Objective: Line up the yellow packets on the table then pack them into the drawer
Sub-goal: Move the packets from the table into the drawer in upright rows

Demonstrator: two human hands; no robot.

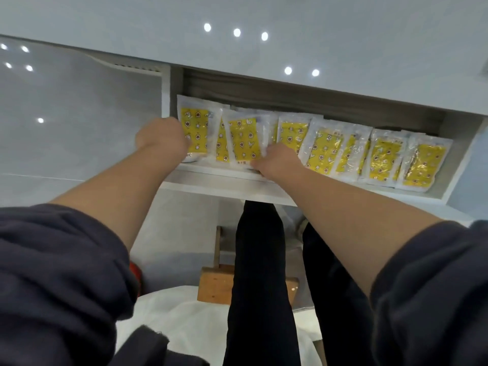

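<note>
Several yellow packets in clear wrappers stand in an overlapping row inside the open white drawer [224, 184] under the tabletop. My left hand [162, 140] is at the row's left end, its fingers curled against the left edge of the leftmost packet [195, 128]. My right hand [276, 161] reaches over the drawer's front edge and grips the lower edge of the second packet [244, 140]. Its fingertips are hidden under that packet. The packets further right [422, 165] lean side by side, untouched.
The glossy white tabletop [264, 11] overhangs the back of the drawer. Below the drawer are my legs in black trousers [258, 273], a wooden stool [215, 286] and white cloth [190, 320]. A white panel [79, 114] lies left of the drawer.
</note>
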